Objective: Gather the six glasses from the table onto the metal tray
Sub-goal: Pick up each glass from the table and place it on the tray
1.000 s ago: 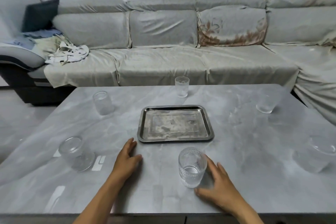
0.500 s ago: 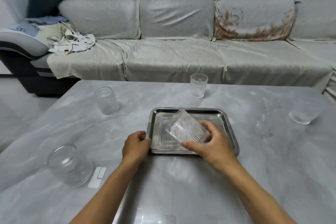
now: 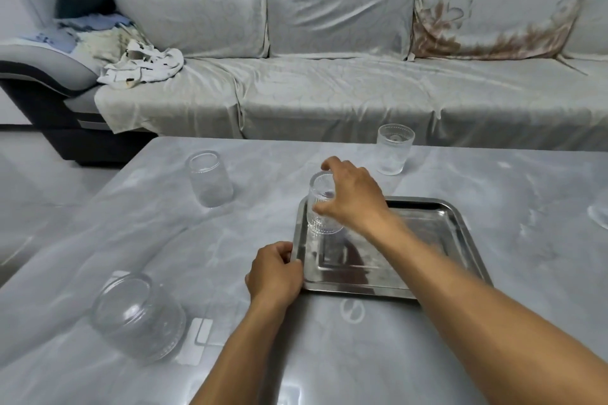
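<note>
A metal tray (image 3: 457,233) lies on the grey marble table. My right hand (image 3: 348,197) grips a ribbed glass (image 3: 320,217) from above; it stands upright in the tray's far left corner. My left hand (image 3: 274,274) is closed on the tray's near left edge. On the table stand a glass (image 3: 209,179) at the far left, a glass (image 3: 393,153) behind the tray and a glass (image 3: 139,317) at the near left. At the right frame edge shows part of another glass (image 3: 600,212).
The grey marble table (image 3: 493,355) runs to a far edge close to a grey covered sofa (image 3: 329,85). Crumpled cloths (image 3: 141,64) lie on the sofa's left end. White stickers (image 3: 200,332) lie on the table beside the near left glass.
My right hand carried the tilted glass from over the tray's middle to its far left corner and stood it upright. My left hand stays at the tray's near left edge. The camera moved closer.
</note>
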A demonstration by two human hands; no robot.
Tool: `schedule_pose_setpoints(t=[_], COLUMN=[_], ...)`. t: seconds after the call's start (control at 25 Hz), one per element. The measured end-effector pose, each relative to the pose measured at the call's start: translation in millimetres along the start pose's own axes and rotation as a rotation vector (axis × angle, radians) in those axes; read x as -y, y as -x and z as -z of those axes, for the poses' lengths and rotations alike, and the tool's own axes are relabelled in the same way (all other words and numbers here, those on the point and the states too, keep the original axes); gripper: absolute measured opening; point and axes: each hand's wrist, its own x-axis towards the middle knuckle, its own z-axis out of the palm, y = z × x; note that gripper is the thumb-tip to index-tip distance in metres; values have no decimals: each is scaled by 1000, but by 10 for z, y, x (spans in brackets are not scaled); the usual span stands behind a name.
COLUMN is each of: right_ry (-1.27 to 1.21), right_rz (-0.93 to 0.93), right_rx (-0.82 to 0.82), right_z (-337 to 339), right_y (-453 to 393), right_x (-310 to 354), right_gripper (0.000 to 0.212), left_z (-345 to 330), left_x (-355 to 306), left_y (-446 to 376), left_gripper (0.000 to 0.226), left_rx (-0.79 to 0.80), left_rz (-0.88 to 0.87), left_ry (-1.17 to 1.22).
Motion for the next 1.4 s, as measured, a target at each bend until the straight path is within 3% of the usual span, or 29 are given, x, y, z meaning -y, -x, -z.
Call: schedule_pose_setpoints(t=[0.24, 0.36, 0.44, 0.52, 0.6, 0.68, 0.76, 0.88, 1.0, 1.12, 1.28, 1.36, 1.4], right_ry=[68, 27, -68, -132, -135, -161, -203, -270, -374, -497, -392, -359, -401], right_rz=[58, 36, 58, 110, 136, 126, 120, 167, 165, 157, 149, 42, -46], right_rx=[12, 36, -91, -155, -102, -28, 43, 129, 202, 186, -119, -192, -207], right_z=[-88, -47, -54, -108, -213, -275, -285, -227, -143, -17, 162, 267, 305], right_y=[147, 312, 615, 1010, 1408, 1686, 1844, 1924, 1908, 1748, 1507, 1384, 1310], right_x=[-87, -61, -5, 15, 63, 155, 295, 523, 696, 811, 605, 303, 128], right_gripper=[55, 76, 81, 72, 66, 61, 57, 57, 65, 86, 79, 79, 81], left_z=[-7, 87, 270, 550, 914, 1247, 1499, 1616, 1542, 1254, 736, 649, 613], left_x=[29, -52, -167, -267, -171, 106, 372, 566, 409, 15, -460, -558, -545], left_y=[-26, 94, 187, 348, 530, 648, 681, 629, 675, 891, 1052, 875, 734], left_gripper=[32, 26, 44, 45, 44, 62, 86, 75, 75, 88, 93, 95, 89], left_rx=[21, 67, 29, -129, -401, -563, -445, -333, -409, -350, -88, 151, 221], left_rz=[24, 17, -34, -226, -388, -297, -34, 58, -84, -405, -723, -713, -608], left_ry=[28, 30, -42, -157, -321, -519, -556, -323, -240, -108, -57, 57, 129])
